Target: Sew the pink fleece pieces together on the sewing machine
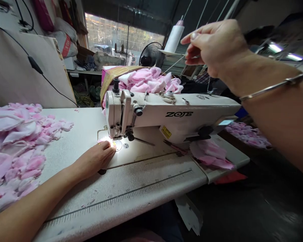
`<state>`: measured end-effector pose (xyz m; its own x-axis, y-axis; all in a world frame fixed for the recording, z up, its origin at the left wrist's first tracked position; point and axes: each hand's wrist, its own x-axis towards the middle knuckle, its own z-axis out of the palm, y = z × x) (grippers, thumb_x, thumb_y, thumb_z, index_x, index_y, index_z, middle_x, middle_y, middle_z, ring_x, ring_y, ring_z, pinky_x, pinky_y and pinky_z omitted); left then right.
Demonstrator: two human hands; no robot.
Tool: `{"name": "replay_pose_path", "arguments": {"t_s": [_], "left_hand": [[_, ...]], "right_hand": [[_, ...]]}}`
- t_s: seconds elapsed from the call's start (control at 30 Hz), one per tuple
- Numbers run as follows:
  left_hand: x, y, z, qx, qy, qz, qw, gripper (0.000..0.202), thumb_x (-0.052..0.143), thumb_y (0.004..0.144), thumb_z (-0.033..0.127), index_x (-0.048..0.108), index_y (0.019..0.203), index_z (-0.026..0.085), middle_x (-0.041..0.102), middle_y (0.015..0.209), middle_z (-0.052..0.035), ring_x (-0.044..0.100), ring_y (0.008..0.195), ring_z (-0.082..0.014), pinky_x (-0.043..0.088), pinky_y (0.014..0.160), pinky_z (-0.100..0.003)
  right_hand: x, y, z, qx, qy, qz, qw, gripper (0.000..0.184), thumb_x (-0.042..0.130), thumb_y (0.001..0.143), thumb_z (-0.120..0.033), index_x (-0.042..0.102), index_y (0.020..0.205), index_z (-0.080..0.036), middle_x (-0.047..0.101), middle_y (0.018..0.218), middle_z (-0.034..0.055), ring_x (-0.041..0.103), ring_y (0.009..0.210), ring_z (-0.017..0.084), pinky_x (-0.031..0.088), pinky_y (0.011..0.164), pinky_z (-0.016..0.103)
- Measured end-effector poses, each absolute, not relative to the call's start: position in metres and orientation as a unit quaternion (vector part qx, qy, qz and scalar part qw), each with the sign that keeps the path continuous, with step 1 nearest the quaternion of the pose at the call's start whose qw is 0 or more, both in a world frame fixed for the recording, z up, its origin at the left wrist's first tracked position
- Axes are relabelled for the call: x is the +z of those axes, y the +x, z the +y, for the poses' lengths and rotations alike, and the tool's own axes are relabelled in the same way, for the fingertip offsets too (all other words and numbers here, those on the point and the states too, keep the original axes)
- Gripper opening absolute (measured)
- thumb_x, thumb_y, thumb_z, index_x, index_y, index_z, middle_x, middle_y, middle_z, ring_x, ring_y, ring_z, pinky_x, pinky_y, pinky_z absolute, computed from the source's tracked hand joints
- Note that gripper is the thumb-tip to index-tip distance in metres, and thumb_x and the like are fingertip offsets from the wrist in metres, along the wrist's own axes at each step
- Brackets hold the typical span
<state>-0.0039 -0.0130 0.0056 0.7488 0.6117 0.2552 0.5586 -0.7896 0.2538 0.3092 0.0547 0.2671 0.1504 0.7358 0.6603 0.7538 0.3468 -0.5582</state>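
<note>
My left hand (97,157) lies on the bed of a white ZOJE sewing machine (154,109), its fingers pressed together beside the needle area. A small pink fabric piece (102,139) shows at those fingertips, partly hidden by the hand and washed out by the machine lamp. Raised above the machine's right side, my right hand (214,47) has thumb and forefinger pinched and the other fingers curled. A pale thread (174,64) runs up to its fingertips; what lies inside the pinch is too small to make out. A white thread cone (174,37) stands just left of that hand.
Pink and white fabric pieces (17,144) are heaped at left. More fill an open bag (107,79) behind the machine. Tweezers (143,142), red-handled snips (175,147) and a loose pink piece (210,153) lie under and beside the arm. A ruler strip (127,191) marks the table front.
</note>
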Motion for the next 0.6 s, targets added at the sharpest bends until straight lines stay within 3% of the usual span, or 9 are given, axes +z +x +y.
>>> {"name": "replay_pose_path", "arguments": {"t_s": [0.13, 0.3, 0.47, 0.6], "left_hand": [[0.007, -0.003, -0.013, 0.16, 0.931, 0.317, 0.082, 0.039, 0.023, 0.1, 0.031, 0.056, 0.115, 0.017, 0.051, 0.093, -0.007, 0.046, 0.081, -0.0178, 0.042, 0.074, -0.032], [0.007, -0.003, -0.013, 0.161, 0.931, 0.319, 0.067, 0.038, 0.024, 0.1, 0.03, 0.057, 0.113, 0.016, 0.052, 0.092, -0.0075, 0.047, 0.08, -0.0183, 0.042, 0.074, -0.032], [0.005, -0.002, -0.015, 0.154, 0.935, 0.32, 0.023, 0.036, 0.025, 0.099, 0.026, 0.057, 0.111, 0.015, 0.051, 0.087, -0.0067, 0.044, 0.076, -0.0185, 0.041, 0.071, -0.033], [0.004, -0.004, -0.018, 0.143, 0.939, 0.311, -0.019, 0.031, 0.031, 0.096, 0.019, 0.056, 0.114, 0.015, 0.052, 0.089, -0.0078, 0.046, 0.082, -0.0203, 0.042, 0.078, -0.036]], "right_hand": [[0.258, 0.326, 0.04, -0.04, -0.607, -0.654, 0.45, 0.026, 0.05, 0.094, -0.021, 0.066, 0.105, -0.005, 0.065, 0.09, 0.0116, 0.055, 0.058, 0.004, 0.049, 0.06, 0.026], [0.252, 0.356, 0.027, -0.076, -0.675, -0.64, 0.358, 0.042, 0.047, 0.092, -0.035, 0.068, 0.104, -0.001, 0.068, 0.09, 0.0166, 0.056, 0.058, 0.003, 0.044, 0.059, 0.026], [0.259, 0.382, 0.002, -0.137, -0.709, -0.611, 0.324, 0.058, 0.04, 0.088, -0.05, 0.069, 0.102, -0.002, 0.069, 0.089, 0.0157, 0.056, 0.058, 0.002, 0.038, 0.057, 0.025], [0.261, 0.385, -0.034, -0.193, -0.701, -0.609, 0.316, 0.046, 0.043, 0.093, -0.042, 0.071, 0.1, -0.006, 0.069, 0.078, 0.0124, 0.053, 0.057, 0.005, 0.037, 0.058, 0.026]]}}
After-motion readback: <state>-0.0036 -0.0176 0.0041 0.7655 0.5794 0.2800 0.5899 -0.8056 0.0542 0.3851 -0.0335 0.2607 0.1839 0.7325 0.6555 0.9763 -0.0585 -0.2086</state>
